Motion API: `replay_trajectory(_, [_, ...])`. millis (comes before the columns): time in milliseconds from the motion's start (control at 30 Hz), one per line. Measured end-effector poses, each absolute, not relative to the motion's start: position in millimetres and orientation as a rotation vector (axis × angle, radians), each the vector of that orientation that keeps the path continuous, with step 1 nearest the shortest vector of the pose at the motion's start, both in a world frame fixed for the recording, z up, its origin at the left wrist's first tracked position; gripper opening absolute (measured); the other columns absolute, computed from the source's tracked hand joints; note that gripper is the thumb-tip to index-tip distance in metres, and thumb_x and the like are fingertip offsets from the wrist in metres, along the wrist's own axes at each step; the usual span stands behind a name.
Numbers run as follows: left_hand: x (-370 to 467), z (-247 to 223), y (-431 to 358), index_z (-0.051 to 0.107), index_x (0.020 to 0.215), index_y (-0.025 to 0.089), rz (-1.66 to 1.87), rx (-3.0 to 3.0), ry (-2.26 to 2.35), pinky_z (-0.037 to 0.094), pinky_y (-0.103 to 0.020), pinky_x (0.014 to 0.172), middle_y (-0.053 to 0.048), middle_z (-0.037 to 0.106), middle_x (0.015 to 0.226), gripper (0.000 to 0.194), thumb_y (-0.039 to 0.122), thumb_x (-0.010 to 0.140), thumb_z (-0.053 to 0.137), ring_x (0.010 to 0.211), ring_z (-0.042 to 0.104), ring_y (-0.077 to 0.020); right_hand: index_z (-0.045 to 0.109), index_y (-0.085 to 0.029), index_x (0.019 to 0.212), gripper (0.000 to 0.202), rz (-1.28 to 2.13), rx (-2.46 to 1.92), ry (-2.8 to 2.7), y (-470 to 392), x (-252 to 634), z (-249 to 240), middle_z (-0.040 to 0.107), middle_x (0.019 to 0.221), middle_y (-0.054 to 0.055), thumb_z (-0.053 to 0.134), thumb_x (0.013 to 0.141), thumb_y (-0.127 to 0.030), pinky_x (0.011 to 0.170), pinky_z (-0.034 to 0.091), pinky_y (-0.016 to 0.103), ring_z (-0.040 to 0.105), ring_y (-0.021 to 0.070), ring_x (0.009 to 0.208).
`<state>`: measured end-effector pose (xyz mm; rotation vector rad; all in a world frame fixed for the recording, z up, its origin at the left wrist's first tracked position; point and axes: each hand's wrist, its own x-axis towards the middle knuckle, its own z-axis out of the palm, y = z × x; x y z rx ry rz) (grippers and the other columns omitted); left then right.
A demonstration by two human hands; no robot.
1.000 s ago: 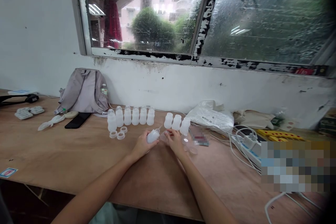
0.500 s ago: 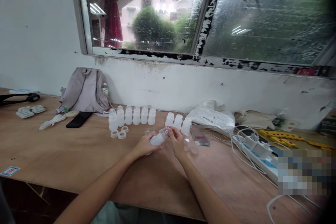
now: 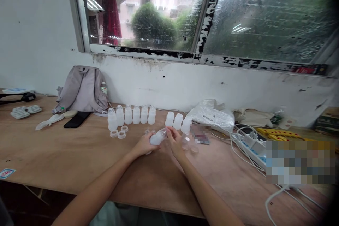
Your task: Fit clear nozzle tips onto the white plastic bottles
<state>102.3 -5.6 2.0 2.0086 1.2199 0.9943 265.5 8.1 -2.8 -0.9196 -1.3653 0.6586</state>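
My left hand (image 3: pixel 144 144) is wrapped round the body of a frosted white baby bottle (image 3: pixel 155 140), which is tilted with its top up to the right. At that end, my right hand (image 3: pixel 174 142) pinches the tip of a clear cap (image 3: pixel 163 133) on the bottle's neck. Whether the cap is fully seated cannot be made out. Beyond the hands, three bottles without caps (image 3: pixel 178 122) stand on the right. Several bottles with clear tops (image 3: pixel 136 116) stand in a row on the left, with three white rings (image 3: pixel 121 134) before them.
Clear round parts (image 3: pixel 194 148) lie right of my right hand on the wooden table (image 3: pixel 87 159). A backpack (image 3: pixel 79 90) and a black phone (image 3: pixel 76 119) are at the left. Behind on the right sit a plastic bag (image 3: pixel 213 114) and a power strip (image 3: pixel 250 148) with loose cables.
The view has shifted slightly. My right fingers stay at the clear cap's tip and have changed their angle a little. The left hand keeps its hold on the bottle.
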Motion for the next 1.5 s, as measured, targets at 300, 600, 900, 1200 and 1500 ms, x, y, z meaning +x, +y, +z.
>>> replay_trajectory(300, [99.4,-3.0,-2.5,0.055,0.100,0.019,1.032,2.002,1.189,0.043,-0.030,0.072,-0.002,0.062,0.087,0.053,0.040,0.054,0.070,0.081,0.057,-0.0215,0.058,-0.019,0.092,0.030,0.716,-0.924,-1.386,5.0,265.7,-2.3,0.062,0.082,0.004,0.047,0.078,-0.043,0.068,0.048,0.031,0.056,0.0180,0.074])
replay_trajectory(600, [97.1,-0.3,-6.0,0.056,0.094,0.016,1.129,1.921,1.135,0.042,-0.026,0.065,0.000,0.059,0.078,0.046,0.036,0.055,0.070,0.072,0.055,-0.0171,0.058,-0.018,0.094,0.028,0.721,-0.890,-1.385,-9.2,247.5,13.5,0.060,0.084,0.003,0.047,0.080,-0.039,0.068,0.047,0.029,0.056,0.0166,0.077])
replay_trajectory(900, [91.2,-6.1,-14.5,0.052,0.097,0.015,1.246,1.929,1.177,0.044,-0.027,0.068,-0.003,0.059,0.085,0.041,0.039,0.065,0.063,0.076,0.055,-0.0170,0.055,-0.024,0.094,0.022,0.636,-0.836,-1.505,-9.6,221.2,19.2,0.060,0.083,0.003,0.045,0.081,-0.039,0.066,0.046,0.028,0.056,0.0164,0.075])
replay_trajectory(1200, [98.8,-8.7,-14.6,0.035,0.120,0.015,1.153,1.983,1.062,0.038,-0.035,0.088,-0.011,0.051,0.112,0.047,0.038,0.080,0.046,0.102,0.049,-0.0214,0.057,-0.022,0.105,0.031,0.609,-0.834,-1.741,-2.7,244.3,39.5,0.060,0.083,0.002,0.046,0.081,-0.037,0.066,0.045,0.026,0.054,0.0149,0.074])
replay_trajectory(1500, [98.0,-3.6,-19.1,0.041,0.112,0.018,1.114,2.077,0.978,0.040,-0.033,0.084,-0.008,0.052,0.107,0.039,0.036,0.079,0.051,0.095,0.048,-0.0196,0.057,-0.021,0.103,0.031,0.668,-0.911,-1.640,-13.1,260.6,17.8,0.063,0.094,0.005,0.043,0.082,-0.040,0.071,0.047,0.031,0.057,0.0187,0.082])
